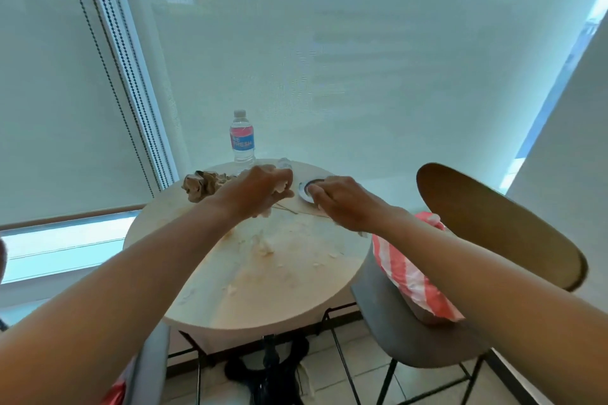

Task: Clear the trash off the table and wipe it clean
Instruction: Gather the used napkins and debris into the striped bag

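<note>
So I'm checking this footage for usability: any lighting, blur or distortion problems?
Head view: strong backlight through the window blind gives a cyan cast; wide-angle stretch swells the forearms at the lower corners; the left hand and right hand are softly blurred; the water bottle label reads clearly; no hard shadows on the table.

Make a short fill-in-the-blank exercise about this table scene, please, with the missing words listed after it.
1. The water bottle stands upright at the ___ edge of the round table.
2. The crumpled brown paper lies to the ___ of the left hand.
3. The striped plastic bag rests on a ___.
4. The right hand reaches a small round ___.

Missing words: far; left; chair; lid
</note>
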